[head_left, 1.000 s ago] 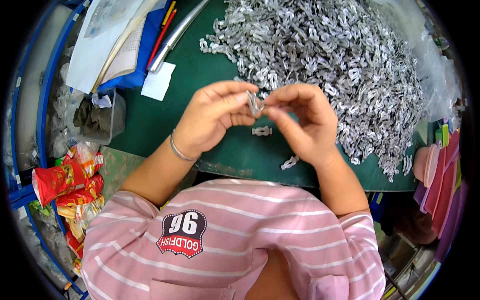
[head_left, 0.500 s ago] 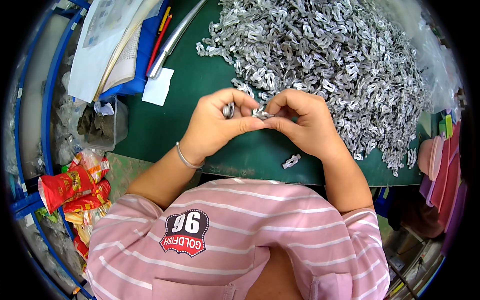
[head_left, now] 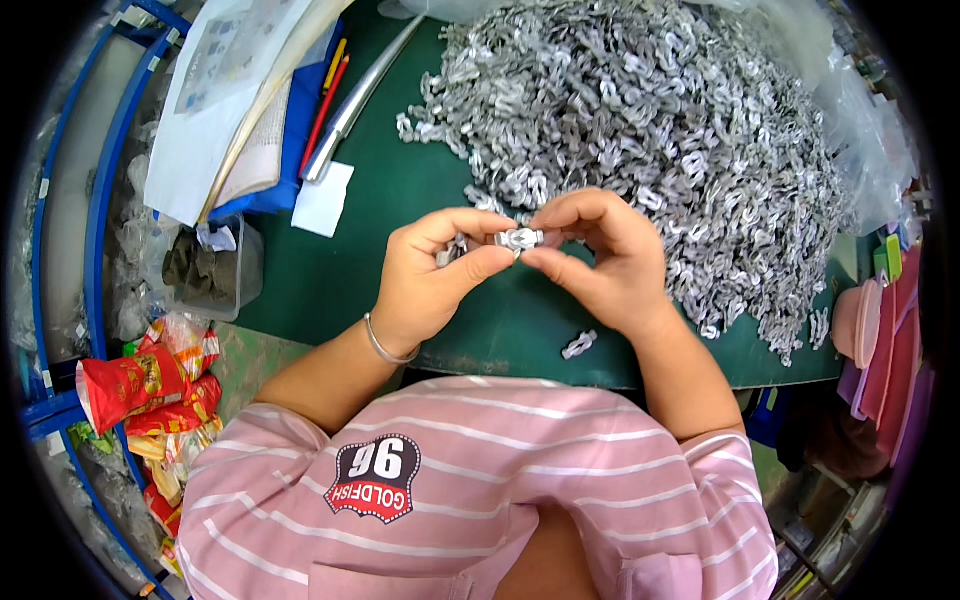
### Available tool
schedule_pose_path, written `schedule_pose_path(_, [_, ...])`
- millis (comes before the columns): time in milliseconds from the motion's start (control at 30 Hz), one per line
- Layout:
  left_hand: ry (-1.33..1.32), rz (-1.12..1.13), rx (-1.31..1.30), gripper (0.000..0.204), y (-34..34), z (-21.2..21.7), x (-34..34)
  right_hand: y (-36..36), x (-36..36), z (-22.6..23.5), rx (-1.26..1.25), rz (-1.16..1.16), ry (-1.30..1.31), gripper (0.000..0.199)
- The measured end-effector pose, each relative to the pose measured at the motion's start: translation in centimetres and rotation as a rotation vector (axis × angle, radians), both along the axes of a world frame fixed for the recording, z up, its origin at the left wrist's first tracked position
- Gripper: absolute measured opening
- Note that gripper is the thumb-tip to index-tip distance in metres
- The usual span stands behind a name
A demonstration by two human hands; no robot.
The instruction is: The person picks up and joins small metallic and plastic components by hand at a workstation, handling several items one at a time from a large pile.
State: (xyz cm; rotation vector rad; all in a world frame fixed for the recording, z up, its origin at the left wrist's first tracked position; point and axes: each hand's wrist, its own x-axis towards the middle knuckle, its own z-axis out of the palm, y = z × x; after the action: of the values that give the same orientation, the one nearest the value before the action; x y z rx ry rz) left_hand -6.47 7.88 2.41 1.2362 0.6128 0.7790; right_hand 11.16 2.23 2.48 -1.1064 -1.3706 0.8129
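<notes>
Between the fingertips of both hands is a small silver metal link point(head_left: 520, 239), held level above the table. My left hand point(head_left: 425, 275) pinches its left end with thumb and forefinger. More silver metal pieces point(head_left: 452, 250) are tucked in the curled fingers of that hand, partly hidden. From the other side, my right hand point(head_left: 615, 265) grips the link's right end between thumb and forefinger. A single loose link point(head_left: 579, 345) lies on the green table point(head_left: 480, 335), nearer to me, below the right hand. Beyond the hands spreads a large heap of similar links point(head_left: 640, 130).
Left of the heap lie a long metal tool point(head_left: 360, 100), red point(head_left: 325, 115) and yellow pencils, a white paper scrap point(head_left: 323, 200) and stacked papers point(head_left: 215, 110). A clear plastic bin point(head_left: 245, 275) stands by blue shelving point(head_left: 100, 200). Clear plastic sheeting point(head_left: 865, 150) borders the heap's right.
The link between my fingers has turned and now shows its broad face. My fingertips have shifted toward its two ends. The whole view has moved slightly.
</notes>
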Motion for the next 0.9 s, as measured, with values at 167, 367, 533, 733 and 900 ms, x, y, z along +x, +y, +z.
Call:
schedule_pose_path(167, [-0.098, -0.148, -0.416, 0.019, 1.0, -0.8, -0.2, 0.2, -0.8, -0.4, 0.243, -0.108, -0.066, 0.030])
schedule_pose_path(367, [-0.264, -0.101, -0.522, 0.021, 1.6, -1.2, 0.0, 0.5, 0.0, 0.8, 0.335, -0.221, -0.379, 0.012])
schedule_pose_path(533, [-0.537, -0.089, -0.717, 0.017, 3.6, -2.1, -1.2, 0.6, -0.1, -0.5, 0.203, -0.172, -0.581, 0.010])
schedule_pose_path(733, [-0.279, 0.003, -0.561, 0.011, 2.5, -1.2, -0.6, 0.1, -1.4, -1.5, 0.064, -0.113, -0.815, 0.010])
schedule_pose_path(900, [-0.042, 0.074, -0.343, 0.021, 1.6, -0.8, 0.1, 0.3, -0.5, -0.8, -0.306, -0.100, -0.152, 0.010])
